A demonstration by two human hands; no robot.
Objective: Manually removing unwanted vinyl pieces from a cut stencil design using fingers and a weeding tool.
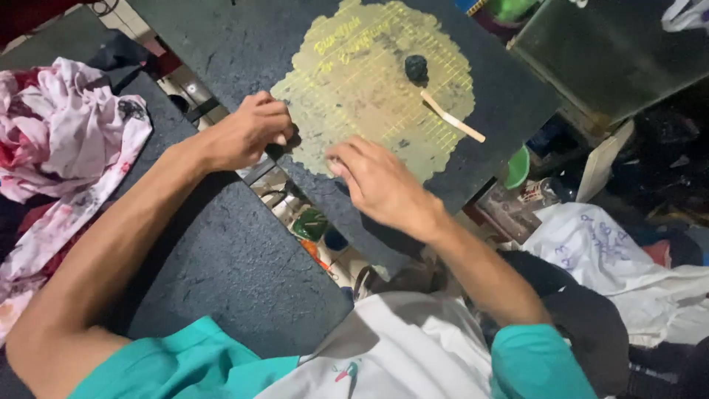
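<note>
**Pressing and holding a yellow patch on a dark board**

Lying across the middle and the far side of the scene is a large dark board (244, 44), and on it a wide yellow patch (369, 89) with ragged edges is spreading, with thin lines drawn over it. A second dark surface (221, 258) is standing nearer, on the left. A crumpled pink and white cloth (59, 140) is lying far to the left, and a white bag (613, 251) is resting on the right.

The left hand (247, 133) is curling at the left edge of the patch, fingers bent in and pressing down on the board edge; I cannot tell if it is pinching anything. The right hand (380, 185) is resting on the near edge of the patch with the fingers almost flat and slightly apart, holding nothing.

On the patch, toward the far right, a pale flat stick (452, 117) is lying, and just beside its far end a small dark lump (416, 68) is sitting.

In my judgement, to do this well, the left hand should be keeping the board steady while the right fingertips are working lightly at the patch edge, so that the thin layer is not tearing.
</note>
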